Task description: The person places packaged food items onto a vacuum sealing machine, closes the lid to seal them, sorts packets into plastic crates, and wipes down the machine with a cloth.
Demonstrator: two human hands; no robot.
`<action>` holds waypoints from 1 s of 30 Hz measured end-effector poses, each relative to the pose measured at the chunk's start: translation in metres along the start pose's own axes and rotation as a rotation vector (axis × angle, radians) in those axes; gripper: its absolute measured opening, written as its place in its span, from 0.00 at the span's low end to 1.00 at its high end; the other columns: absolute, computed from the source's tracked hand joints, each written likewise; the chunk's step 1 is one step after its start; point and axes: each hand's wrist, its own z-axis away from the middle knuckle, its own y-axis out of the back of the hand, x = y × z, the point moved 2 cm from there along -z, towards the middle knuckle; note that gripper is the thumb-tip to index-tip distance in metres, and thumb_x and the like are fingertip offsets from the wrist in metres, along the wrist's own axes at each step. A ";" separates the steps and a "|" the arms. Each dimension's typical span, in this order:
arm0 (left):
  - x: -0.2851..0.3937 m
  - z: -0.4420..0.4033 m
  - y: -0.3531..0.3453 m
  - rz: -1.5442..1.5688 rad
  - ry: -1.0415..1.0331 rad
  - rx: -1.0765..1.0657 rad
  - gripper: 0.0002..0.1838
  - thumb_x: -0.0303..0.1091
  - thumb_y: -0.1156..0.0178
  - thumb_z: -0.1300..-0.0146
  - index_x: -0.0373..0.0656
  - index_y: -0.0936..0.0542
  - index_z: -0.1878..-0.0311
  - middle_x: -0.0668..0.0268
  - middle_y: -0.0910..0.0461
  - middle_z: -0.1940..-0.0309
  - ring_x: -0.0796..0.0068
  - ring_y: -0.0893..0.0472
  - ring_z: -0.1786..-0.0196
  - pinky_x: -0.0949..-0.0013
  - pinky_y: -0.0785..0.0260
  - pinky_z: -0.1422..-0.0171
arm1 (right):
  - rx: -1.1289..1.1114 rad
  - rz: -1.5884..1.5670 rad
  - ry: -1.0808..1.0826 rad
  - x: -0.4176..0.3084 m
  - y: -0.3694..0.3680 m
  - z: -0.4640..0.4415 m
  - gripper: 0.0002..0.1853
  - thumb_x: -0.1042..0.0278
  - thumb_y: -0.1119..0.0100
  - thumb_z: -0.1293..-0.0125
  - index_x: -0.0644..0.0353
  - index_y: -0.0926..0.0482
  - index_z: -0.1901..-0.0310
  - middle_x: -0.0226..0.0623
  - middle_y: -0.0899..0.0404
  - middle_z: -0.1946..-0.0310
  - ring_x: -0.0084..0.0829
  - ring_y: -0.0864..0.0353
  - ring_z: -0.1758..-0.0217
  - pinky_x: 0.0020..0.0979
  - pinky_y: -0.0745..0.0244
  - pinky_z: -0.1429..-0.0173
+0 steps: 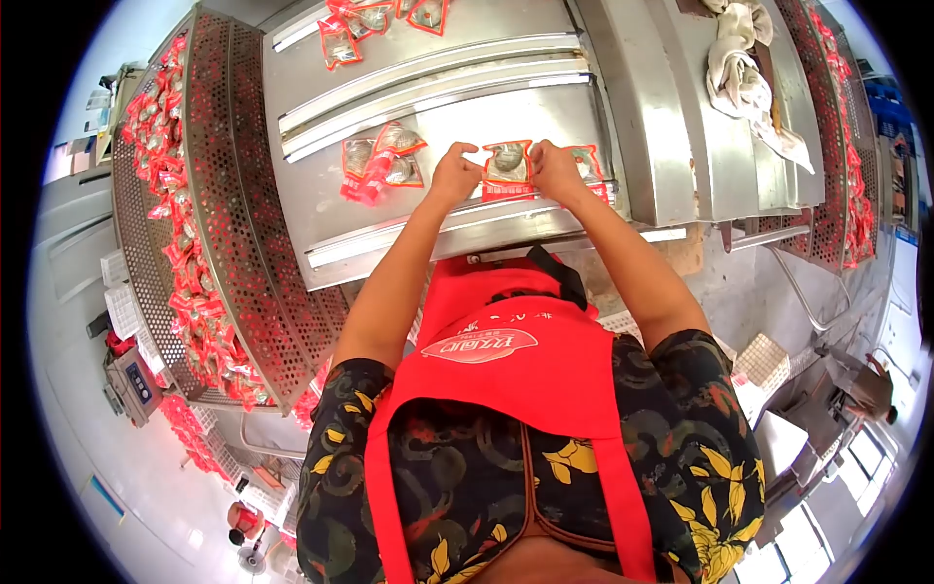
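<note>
Pouch (pixel 508 161) right in the middle of the action — clear-fronted, red-edged, something greyish and rounded inside — lying on the metal desk (pixel 316 195), squarely between two bare hands. Its red band faces the wearer, close by the front metal strip (pixel 379 239).

On one side, the left hand (pixel 454 177): thumb and forefinger apart, tips just beside the pouch's near edge, and whether they touch it I can't tell. Across from it, the right hand (pixel 556 175) has its fingertips at the opposite edge, bent in close; whether they're pinching, the view won't say. Just beyond that hand sits a second pouch (pixel 586 161), partly covered by the fingers.

Over to the left, a small cluster of pouches (pixel 397 146) overlaps on the same desk, and up past the pale twin strips (pixel 438 100) lies another batch (pixel 368 21). A crumpled cloth (pixel 737 83) drapes over the metal ledge on the right.

Now the flanks: a big perforated basket (pixel 226 195) on the left, heaped with red packets (pixel 199 311), and a matching basket (pixel 827 219) on the far right — red packets in there too. Below the arms, a red apron (pixel 506 380) over a dark shirt (pixel 681 438) with yellow flowers.
</note>
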 end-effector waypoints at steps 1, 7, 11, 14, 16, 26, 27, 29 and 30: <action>0.000 0.001 -0.001 0.000 0.002 -0.002 0.25 0.23 0.33 0.45 0.37 0.27 0.43 0.61 0.15 0.69 0.74 0.17 0.63 0.70 0.26 0.57 | -0.067 0.039 -0.060 0.002 0.002 0.002 0.13 0.86 0.39 0.47 0.62 0.27 0.60 0.37 0.19 0.76 0.28 0.18 0.76 0.31 0.24 0.75; 0.000 0.007 -0.017 0.004 0.043 -0.145 0.23 0.23 0.32 0.45 0.38 0.26 0.45 0.58 0.14 0.66 0.72 0.16 0.62 0.70 0.26 0.58 | -0.053 0.402 -0.015 -0.063 0.048 0.031 0.15 0.76 0.32 0.48 0.62 0.26 0.60 0.43 0.19 0.70 0.44 0.16 0.63 0.42 0.20 0.59; -0.002 0.009 -0.019 0.022 0.024 -0.118 0.23 0.24 0.31 0.45 0.38 0.25 0.46 0.58 0.14 0.66 0.72 0.16 0.62 0.69 0.26 0.57 | -0.195 0.390 0.408 -0.074 0.052 0.068 0.06 0.71 0.42 0.38 0.61 0.24 0.61 0.41 0.23 0.58 0.45 0.21 0.49 0.44 0.22 0.54; 0.036 0.040 -0.015 -0.224 0.004 0.034 0.23 0.32 0.30 0.45 0.40 0.24 0.46 0.57 0.15 0.62 0.63 0.17 0.59 0.63 0.25 0.52 | -0.145 0.379 0.559 -0.052 0.039 0.068 0.03 0.73 0.45 0.39 0.62 0.23 0.65 0.40 0.24 0.62 0.45 0.21 0.54 0.43 0.22 0.55; 0.066 0.066 0.001 -0.701 -0.376 0.454 0.24 0.33 0.29 0.50 0.43 0.21 0.47 0.57 0.17 0.55 0.58 0.20 0.52 0.60 0.28 0.44 | -0.092 0.334 0.607 -0.045 0.039 0.074 0.03 0.74 0.44 0.42 0.62 0.22 0.68 0.40 0.25 0.64 0.45 0.22 0.55 0.43 0.22 0.56; 0.076 0.040 0.111 -0.942 -0.109 0.676 0.08 0.33 0.38 0.41 0.43 0.21 0.59 0.54 0.19 0.60 0.51 0.20 0.55 0.54 0.28 0.51 | -0.245 -0.166 0.107 -0.080 0.050 0.058 0.12 0.63 0.33 0.37 0.63 0.17 0.58 0.38 0.16 0.65 0.36 0.17 0.62 0.35 0.23 0.59; 0.082 0.046 0.102 -0.818 -0.239 0.682 0.08 0.33 0.39 0.40 0.42 0.21 0.60 0.53 0.19 0.63 0.49 0.20 0.58 0.53 0.28 0.54 | -0.258 -0.330 0.027 -0.080 0.038 0.053 0.13 0.62 0.34 0.36 0.64 0.18 0.57 0.37 0.16 0.67 0.31 0.17 0.65 0.32 0.24 0.62; 0.084 0.058 0.083 -0.666 -0.344 0.637 0.08 0.34 0.39 0.38 0.41 0.22 0.60 0.52 0.20 0.64 0.47 0.20 0.59 0.54 0.28 0.56 | -0.379 -0.656 -0.258 -0.098 0.024 0.046 0.16 0.59 0.36 0.32 0.67 0.18 0.55 0.34 0.16 0.68 0.21 0.20 0.70 0.24 0.27 0.70; 0.080 0.063 0.072 -0.633 -0.378 0.611 0.07 0.33 0.39 0.38 0.40 0.22 0.60 0.52 0.21 0.64 0.48 0.20 0.59 0.55 0.28 0.56 | -0.372 -0.650 -0.267 -0.106 0.013 0.042 0.16 0.59 0.36 0.32 0.67 0.18 0.55 0.34 0.16 0.68 0.21 0.20 0.70 0.24 0.27 0.70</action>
